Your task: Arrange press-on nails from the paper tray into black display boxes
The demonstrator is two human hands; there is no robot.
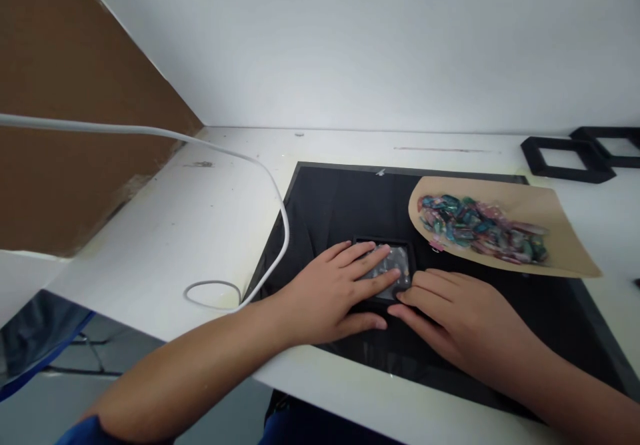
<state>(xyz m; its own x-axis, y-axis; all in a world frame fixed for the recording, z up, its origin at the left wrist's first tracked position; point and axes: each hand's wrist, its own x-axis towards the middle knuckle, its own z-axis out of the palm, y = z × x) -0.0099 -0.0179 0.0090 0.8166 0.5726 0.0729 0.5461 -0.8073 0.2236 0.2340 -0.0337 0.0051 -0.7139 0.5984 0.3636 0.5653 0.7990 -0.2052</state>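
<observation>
A small black frame [413, 258] lies on the black mat, with a glossy, silvery-clear sheet [400, 258] inside it. My left hand [345, 285] rests flat across the frame and sheet, fingers spread, thumb out along the near side. At the frame's lower right corner is my right hand [450, 308], its fingers curled together and its thumb close under the index finger; they grip the corner. Part of the frame and sheet is hidden under the hands. Beyond my right hand, a tan paper piece [563, 238] bears a pile of shiny multicoloured pieces [480, 225].
The black mat [340, 198] covers part of a white table [210, 225]. A white cable [270, 178] loops down left of the mat. Two more black frames [567, 171] [600, 141] lie at the back right. Behind stands a white wall [350, 45], with a brown panel [75, 98] at left.
</observation>
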